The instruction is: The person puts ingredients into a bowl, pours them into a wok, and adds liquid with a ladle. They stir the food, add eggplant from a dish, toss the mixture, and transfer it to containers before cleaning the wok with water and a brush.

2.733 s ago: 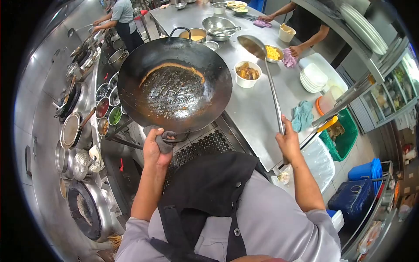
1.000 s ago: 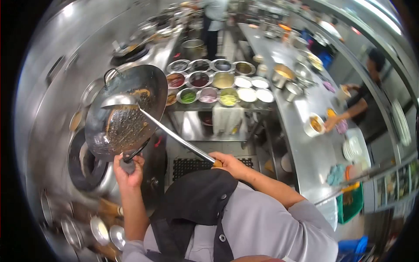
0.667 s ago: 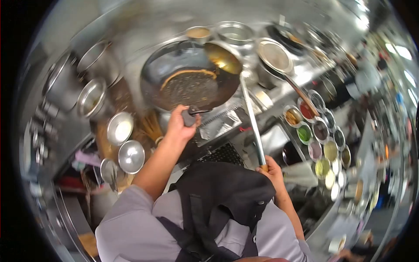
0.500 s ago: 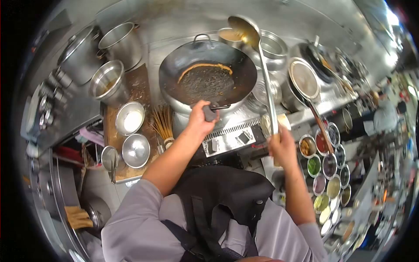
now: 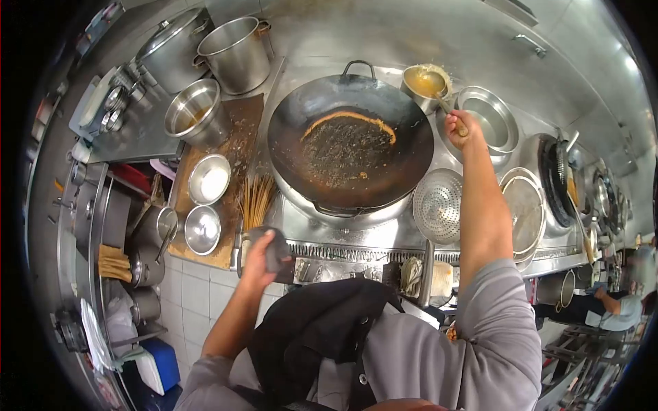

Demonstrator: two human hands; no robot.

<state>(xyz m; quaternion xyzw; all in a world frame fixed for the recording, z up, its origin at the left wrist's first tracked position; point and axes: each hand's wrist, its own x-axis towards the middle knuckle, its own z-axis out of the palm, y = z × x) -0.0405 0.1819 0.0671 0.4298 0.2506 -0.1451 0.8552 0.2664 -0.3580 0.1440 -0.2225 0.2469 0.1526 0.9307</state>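
In the middle stands a dark wok, with a brown crust and oily residue across its bottom. My right hand is closed around the handle of a ladle. The ladle's head end reaches into a small metal pot of yellow-orange liquid behind the wok; its bowl cannot be made out clearly. In front of the wok, to the left, my left hand grips a folded dark grey cloth. That hand is apart from the wok's near handle.
A perforated strainer lies right of the wok, near a wide metal basin. To the left, a bamboo brush and two metal bowls, one a shiny bowl, sit by a wooden board. Another person is at far right.
My left hand has left the wok's near handle and drawn back left with the cloth. My right hand has moved forward, bringing the raised ladle down into the small pot.
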